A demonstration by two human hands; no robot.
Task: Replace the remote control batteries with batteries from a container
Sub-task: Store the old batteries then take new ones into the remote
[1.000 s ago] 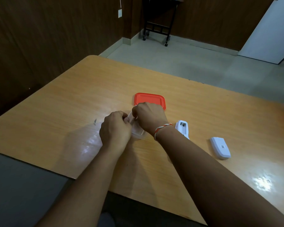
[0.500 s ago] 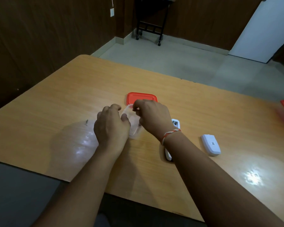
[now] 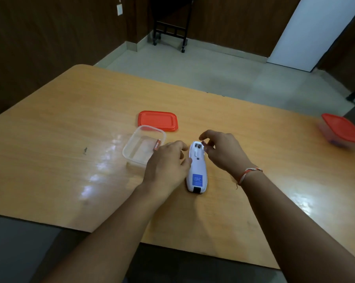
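Mid-table, remote (image 3: 197, 168) lies back-up, bay open. Left hand (image 3: 166, 162) steadies its side, fingers loose. Right hand (image 3: 221, 150) pinches something small at the bay, likely a battery. Spare battery (image 3: 156, 144) sits in tub (image 3: 131, 158), lid (image 3: 157, 120) behind. Risk: wrong polarity, or remote skids when pushed.
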